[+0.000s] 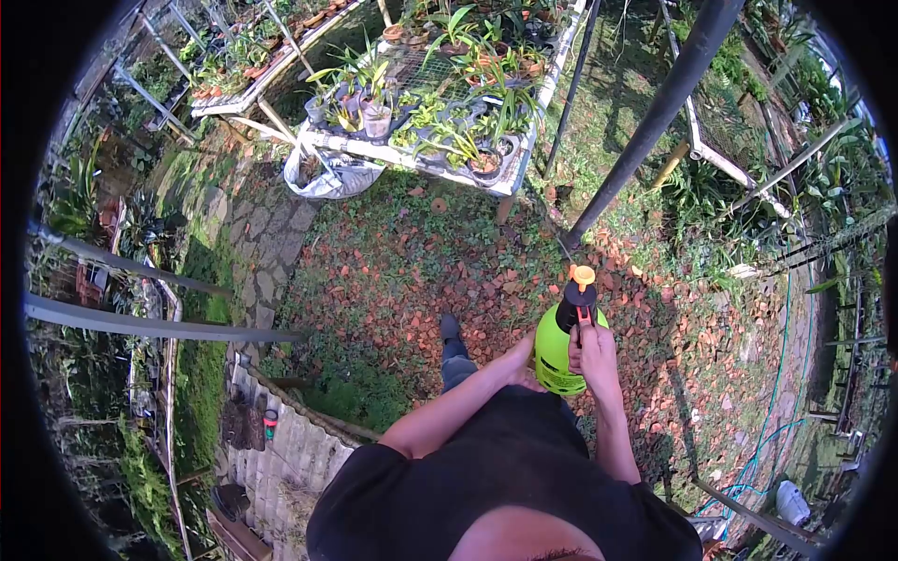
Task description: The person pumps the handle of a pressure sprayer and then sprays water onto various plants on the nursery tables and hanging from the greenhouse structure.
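Observation:
A bright green pump sprayer (552, 348) with a black neck and an orange-yellow top is held upright in front of my body. My right hand (595, 353) is wrapped round its black handle near the red trigger. Against the left side of the bottle, low down, rests my left hand (520, 363), its fingers partly hidden behind the bottle.
Potted plants stand on a white-framed mesh bench (355, 146) ahead, with a white sack (335, 179) hanging at its corner. A dark pole (645, 122) rises at the right. Grey poles (159, 324) cross at the left. Broken red pieces cover the ground.

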Action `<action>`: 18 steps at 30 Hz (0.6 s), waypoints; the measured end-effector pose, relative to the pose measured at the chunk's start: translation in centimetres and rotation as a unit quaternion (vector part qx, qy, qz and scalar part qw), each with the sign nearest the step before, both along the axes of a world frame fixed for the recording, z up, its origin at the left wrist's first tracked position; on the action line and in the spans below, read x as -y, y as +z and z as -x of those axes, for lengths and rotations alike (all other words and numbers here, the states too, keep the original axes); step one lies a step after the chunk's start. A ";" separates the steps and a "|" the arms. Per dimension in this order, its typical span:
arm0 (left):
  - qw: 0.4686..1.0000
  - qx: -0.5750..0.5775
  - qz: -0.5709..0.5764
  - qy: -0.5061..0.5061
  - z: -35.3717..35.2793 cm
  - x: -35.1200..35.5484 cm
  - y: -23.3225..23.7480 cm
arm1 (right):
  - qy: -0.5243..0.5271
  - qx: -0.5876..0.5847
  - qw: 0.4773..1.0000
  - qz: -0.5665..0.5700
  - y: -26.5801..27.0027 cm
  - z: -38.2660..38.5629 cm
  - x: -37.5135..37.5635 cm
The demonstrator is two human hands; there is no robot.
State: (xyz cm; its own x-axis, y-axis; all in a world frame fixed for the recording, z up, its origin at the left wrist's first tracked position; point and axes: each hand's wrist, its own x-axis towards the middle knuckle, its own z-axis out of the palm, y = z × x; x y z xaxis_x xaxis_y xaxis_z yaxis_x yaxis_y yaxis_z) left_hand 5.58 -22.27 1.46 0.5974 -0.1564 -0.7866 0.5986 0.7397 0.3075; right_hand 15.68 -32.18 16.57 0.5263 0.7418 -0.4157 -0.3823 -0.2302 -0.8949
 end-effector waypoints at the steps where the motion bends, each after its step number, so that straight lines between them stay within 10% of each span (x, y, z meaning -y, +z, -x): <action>1: 1.000 0.001 0.000 -0.006 -0.1 0.0 -0.1 | -0.007 0.000 1.000 -0.001 0.1 0.0 0.1; 18: 0.998 0.004 -0.052 -0.034 -1.3 -0.5 0.4 | -0.071 0.045 0.996 -0.014 0.0 -0.2 -0.2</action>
State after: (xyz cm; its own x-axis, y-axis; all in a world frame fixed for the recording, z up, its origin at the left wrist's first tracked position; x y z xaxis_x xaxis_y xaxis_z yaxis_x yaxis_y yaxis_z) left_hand 6.91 -21.80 1.84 0.5942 -0.1151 -0.7960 0.6440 0.6609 0.3852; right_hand 15.84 -32.01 16.59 0.6605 0.6680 -0.3429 -0.3279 -0.1542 -0.9321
